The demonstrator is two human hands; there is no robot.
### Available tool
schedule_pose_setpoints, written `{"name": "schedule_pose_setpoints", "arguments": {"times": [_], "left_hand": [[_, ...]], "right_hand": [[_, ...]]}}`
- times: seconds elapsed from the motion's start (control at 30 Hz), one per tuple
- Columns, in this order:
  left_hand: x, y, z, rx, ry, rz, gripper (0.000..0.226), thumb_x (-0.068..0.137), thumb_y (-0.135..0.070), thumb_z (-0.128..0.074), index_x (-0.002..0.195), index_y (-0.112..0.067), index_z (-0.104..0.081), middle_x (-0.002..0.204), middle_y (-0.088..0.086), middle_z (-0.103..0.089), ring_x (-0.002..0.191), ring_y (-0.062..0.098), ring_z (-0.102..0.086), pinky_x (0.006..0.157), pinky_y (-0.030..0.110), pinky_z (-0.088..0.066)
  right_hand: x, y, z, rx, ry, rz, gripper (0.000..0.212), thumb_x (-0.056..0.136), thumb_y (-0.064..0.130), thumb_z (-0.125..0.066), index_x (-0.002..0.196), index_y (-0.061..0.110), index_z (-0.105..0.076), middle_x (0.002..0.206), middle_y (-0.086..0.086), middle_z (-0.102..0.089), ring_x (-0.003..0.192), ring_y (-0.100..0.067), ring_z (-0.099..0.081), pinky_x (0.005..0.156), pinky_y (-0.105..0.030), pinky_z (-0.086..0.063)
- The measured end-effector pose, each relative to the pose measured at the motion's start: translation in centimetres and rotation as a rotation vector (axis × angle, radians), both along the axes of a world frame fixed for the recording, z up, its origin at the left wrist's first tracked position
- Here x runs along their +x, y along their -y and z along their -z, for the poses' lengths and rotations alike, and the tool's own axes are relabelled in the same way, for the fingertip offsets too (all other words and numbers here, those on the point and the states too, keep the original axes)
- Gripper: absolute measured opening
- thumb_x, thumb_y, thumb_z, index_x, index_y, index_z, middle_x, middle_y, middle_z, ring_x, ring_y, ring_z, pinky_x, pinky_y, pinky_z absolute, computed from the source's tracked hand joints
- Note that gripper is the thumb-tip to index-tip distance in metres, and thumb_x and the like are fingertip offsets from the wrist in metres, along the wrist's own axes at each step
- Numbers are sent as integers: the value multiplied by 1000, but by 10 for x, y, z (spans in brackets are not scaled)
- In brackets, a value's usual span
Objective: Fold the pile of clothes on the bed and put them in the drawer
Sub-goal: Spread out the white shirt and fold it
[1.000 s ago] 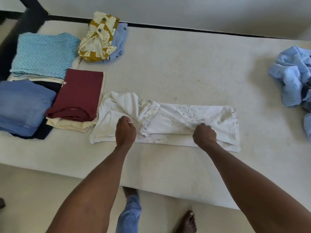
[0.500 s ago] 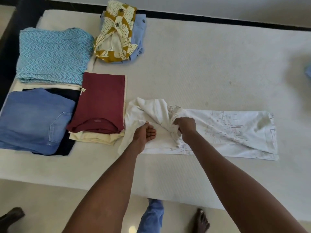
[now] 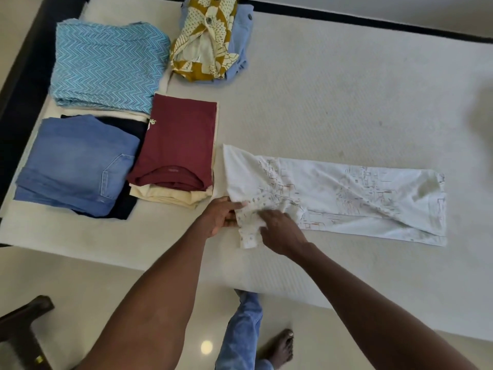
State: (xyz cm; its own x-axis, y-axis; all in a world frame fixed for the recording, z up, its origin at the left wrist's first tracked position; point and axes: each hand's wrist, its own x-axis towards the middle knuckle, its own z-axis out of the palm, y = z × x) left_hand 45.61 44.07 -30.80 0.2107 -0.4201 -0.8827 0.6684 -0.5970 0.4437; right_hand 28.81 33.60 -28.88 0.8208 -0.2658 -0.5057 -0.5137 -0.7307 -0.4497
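Observation:
A white printed shirt (image 3: 346,198) lies as a long folded strip across the near part of the bed (image 3: 333,89). My left hand (image 3: 220,216) and my right hand (image 3: 280,231) both grip its bunched collar end at the strip's near left corner, pulled toward the bed's front edge. Folded clothes sit to the left: a maroon shirt (image 3: 178,145) on a cream one, blue denim (image 3: 77,161) on a dark garment, a turquoise zigzag top (image 3: 106,65), and a mustard patterned shirt (image 3: 208,38) on a light blue piece.
The bed's dark frame (image 3: 24,76) runs along the left and far sides. A dark wooden object (image 3: 24,332) stands on the floor at lower left. My jeans leg and bare foot (image 3: 280,348) are below the bed's front edge.
Both hands came together at the shirt's left end and drew its collar part toward the front edge. The view shifted left; the blue unfolded pile at right left the frame.

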Motion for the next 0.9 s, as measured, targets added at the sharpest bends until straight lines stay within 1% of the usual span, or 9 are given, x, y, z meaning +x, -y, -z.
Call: {"name": "schedule_pose_setpoints", "arguments": {"times": [0.1, 0.2, 0.3, 0.4, 0.5, 0.6, 0.7, 0.8, 0.9], "left_hand": [[-15, -5, 0, 81, 105, -54, 11, 92, -10, -67, 102, -5, -67, 98, 17, -73, 76, 24, -71, 67, 36, -61], [-22, -12, -3, 127, 276, -91, 24, 92, -29, -68, 85, -6, -65, 80, 13, -71, 61, 20, -66, 54, 28, -57], [-37, -24, -7, 132, 369, 173, 36, 75, -35, -84, 65, -15, -56, 62, -2, -61, 54, 11, -54, 51, 23, -41], [-57, -34, 2, 158, 442, 263, 49, 74, -20, -84, 58, -19, -38, 57, -5, -42, 53, 11, -38, 53, 26, -28], [-68, -42, 4, 195, 482, 69, 28, 76, -20, -75, 61, -16, -52, 62, -1, -56, 61, 18, -51, 59, 29, -41], [-79, -51, -1, 117, 350, -122, 7, 80, -13, -69, 82, -10, -63, 92, 15, -72, 78, 28, -68, 76, 45, -57], [-83, -53, -20, 59, 288, -174, 21, 85, -1, -66, 103, -7, -56, 85, 19, -69, 55, 23, -66, 57, 37, -60], [-71, -40, -36, 9, 294, -246, 33, 86, 2, -63, 116, -10, -55, 70, 12, -67, 45, 21, -61, 51, 34, -58], [-44, -11, -48, -117, 215, -509, 26, 89, 3, -58, 112, -8, -58, 74, 11, -67, 54, 20, -66, 62, 36, -61]], "right_hand": [[-18, -19, 3, 36, 58, 38, 19, 91, 10, -54, 84, 10, -71, 88, -4, -70, 77, -20, -63, 78, -37, -54], [-29, -25, 2, -22, 157, 803, 16, 94, 22, -59, 99, 8, -65, 99, -2, -60, 90, -20, -57, 79, -33, -46], [-34, -13, 12, 251, -36, 1264, 49, 89, 45, -64, 107, -1, -64, 105, -14, -64, 98, -31, -62, 72, -32, -44], [-34, -11, 16, 421, -2, 1312, 29, 84, 27, -72, 92, 0, -67, 92, -14, -68, 79, -25, -61, 60, -29, -41], [-38, -17, 15, 433, 52, 1368, 18, 79, 13, -68, 88, -3, -66, 83, -13, -67, 75, -29, -64, 62, -34, -48], [-50, -27, 10, 619, 129, 1425, 40, 79, 8, -64, 116, -2, -53, 97, -22, -69, 67, -27, -69, 50, -31, -53], [-59, -33, -11, 685, 233, 1350, 75, 81, 3, -58, 143, 33, -31, 85, -18, -70, 57, -22, -62, 50, -30, -50], [-49, -17, -38, 766, 297, 1293, 44, 81, -4, -53, 121, 15, -58, 71, -15, -67, 56, -27, -59, 48, -29, -47], [-27, 19, -50, 1038, 480, 1506, 19, 92, 3, -52, 107, 4, -64, 92, -16, -72, 76, -32, -68, 64, -32, -56]]}}
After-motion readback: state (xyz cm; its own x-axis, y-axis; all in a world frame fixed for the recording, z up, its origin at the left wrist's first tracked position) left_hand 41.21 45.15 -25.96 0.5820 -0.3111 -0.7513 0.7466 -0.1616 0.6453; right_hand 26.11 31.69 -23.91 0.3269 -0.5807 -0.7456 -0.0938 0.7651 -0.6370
